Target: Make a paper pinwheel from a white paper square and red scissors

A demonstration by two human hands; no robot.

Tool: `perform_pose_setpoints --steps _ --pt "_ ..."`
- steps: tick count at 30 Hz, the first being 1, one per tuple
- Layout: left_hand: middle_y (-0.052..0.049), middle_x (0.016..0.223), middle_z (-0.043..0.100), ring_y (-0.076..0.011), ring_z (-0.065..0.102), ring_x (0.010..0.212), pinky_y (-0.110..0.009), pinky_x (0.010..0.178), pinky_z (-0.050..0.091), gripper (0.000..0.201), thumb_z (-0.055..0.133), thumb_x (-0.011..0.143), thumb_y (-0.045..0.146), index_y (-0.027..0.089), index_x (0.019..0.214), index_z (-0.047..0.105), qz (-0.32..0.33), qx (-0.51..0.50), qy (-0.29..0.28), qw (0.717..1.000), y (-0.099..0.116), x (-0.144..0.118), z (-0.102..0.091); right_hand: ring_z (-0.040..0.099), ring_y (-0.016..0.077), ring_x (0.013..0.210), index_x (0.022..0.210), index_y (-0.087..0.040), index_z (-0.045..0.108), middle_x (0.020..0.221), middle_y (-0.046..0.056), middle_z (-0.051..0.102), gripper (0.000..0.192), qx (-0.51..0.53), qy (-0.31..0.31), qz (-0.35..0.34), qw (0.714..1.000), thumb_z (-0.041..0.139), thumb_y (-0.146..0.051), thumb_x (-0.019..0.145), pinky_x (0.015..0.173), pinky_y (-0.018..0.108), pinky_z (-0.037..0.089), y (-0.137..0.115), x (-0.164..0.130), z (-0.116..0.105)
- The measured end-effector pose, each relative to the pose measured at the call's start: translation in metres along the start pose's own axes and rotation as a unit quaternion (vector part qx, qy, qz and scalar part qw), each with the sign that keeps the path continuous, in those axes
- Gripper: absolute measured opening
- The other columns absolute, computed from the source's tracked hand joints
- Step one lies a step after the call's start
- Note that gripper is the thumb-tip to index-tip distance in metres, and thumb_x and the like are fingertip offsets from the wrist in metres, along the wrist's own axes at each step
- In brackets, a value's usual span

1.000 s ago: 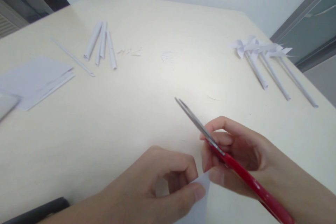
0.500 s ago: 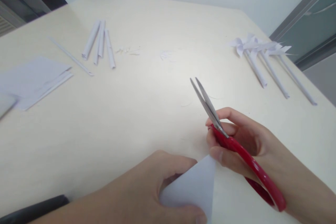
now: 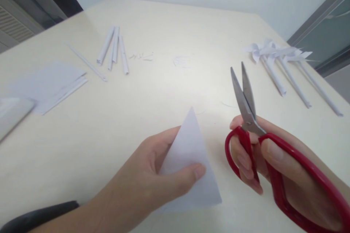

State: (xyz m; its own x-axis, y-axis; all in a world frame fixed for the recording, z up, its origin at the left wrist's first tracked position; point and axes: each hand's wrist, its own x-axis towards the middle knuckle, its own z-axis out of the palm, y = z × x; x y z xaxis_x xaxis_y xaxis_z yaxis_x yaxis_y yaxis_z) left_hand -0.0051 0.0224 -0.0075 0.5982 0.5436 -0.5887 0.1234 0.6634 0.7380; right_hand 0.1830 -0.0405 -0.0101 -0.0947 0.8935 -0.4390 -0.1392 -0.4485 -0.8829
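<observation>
- Left hand [image 3: 153, 178]: closed on a folded white paper triangle [image 3: 191, 160] — thumb pressed on its face, fingers behind it. The triangle's apex points away from the person; its lower edge hangs just above the table [image 3: 164, 18] near the front edge.
- Right hand [image 3: 262, 160]: gripping red-handled scissors [image 3: 251, 131], fingers through the handle loops. The blades are slightly parted, tips pointing up and away.
- Scissors sit just right of the triangle; the two are apart, not touching.
- Far left of the table: a stack of flat white paper sheets [image 3: 51, 83], with a thin rolled paper stick [image 3: 86, 62] lying beside it.
- Back left: a cluster of rolled paper tubes [image 3: 115, 49], lying side by side.
- Near the tubes, toward the centre — small paper scraps [image 3: 142, 56] scattered on the surface.
- Back right: paper pinwheels [image 3: 276, 52] on long rolled stems, laid close together, stems running toward the right edge.
- Bottom left corner: a dark object [image 3: 38, 216], only partly in view; cannot identify it.
</observation>
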Motion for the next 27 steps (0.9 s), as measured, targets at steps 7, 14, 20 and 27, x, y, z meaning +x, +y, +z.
perform_pose_setpoints --steps 7,14,20,27 --pt "0.006 0.064 0.058 -0.0060 0.052 0.055 -0.013 0.049 0.043 0.012 0.070 0.072 0.019 0.019 0.073 0.058 0.067 -0.010 0.019 0.998 -0.005 0.001 -0.011 0.039 0.0141 0.053 0.094 -0.028 0.051 0.066 0.001 0.046 0.043 0.041 -0.052 -0.029 0.997 0.049 -0.067 0.074 0.045 0.027 0.034 0.007 0.001 -0.001" --pt "0.006 0.062 0.057 -0.0087 0.053 0.056 -0.016 0.050 0.043 0.011 0.065 0.075 0.019 0.019 0.084 0.057 0.071 0.046 0.047 0.995 -0.002 0.001 -0.009 0.048 0.0137 0.064 0.099 -0.032 0.051 0.077 0.000 0.051 0.030 -0.018 -0.032 0.026 0.999 0.066 -0.041 0.075 0.054 0.024 0.041 0.016 -0.002 0.009" --pt "0.001 0.070 0.062 -0.0149 0.058 0.064 -0.024 0.056 0.046 0.009 0.060 0.075 0.021 0.016 0.081 0.056 0.087 0.098 0.048 0.990 -0.011 0.008 -0.003 0.046 0.0124 0.064 0.095 -0.028 0.047 0.074 -0.003 0.047 0.035 -0.079 0.008 -0.008 0.997 0.064 -0.013 0.068 0.057 0.024 0.039 0.022 -0.001 0.013" --pt "0.003 0.065 0.060 -0.0123 0.056 0.062 -0.021 0.056 0.045 0.009 0.065 0.072 0.020 0.017 0.078 0.059 0.092 0.049 0.023 0.994 -0.016 0.004 0.003 0.042 0.0100 0.058 0.086 -0.028 0.042 0.073 -0.004 0.046 0.038 -0.078 -0.004 -0.020 0.997 0.058 -0.002 0.063 0.050 0.021 0.035 0.023 0.004 0.017"
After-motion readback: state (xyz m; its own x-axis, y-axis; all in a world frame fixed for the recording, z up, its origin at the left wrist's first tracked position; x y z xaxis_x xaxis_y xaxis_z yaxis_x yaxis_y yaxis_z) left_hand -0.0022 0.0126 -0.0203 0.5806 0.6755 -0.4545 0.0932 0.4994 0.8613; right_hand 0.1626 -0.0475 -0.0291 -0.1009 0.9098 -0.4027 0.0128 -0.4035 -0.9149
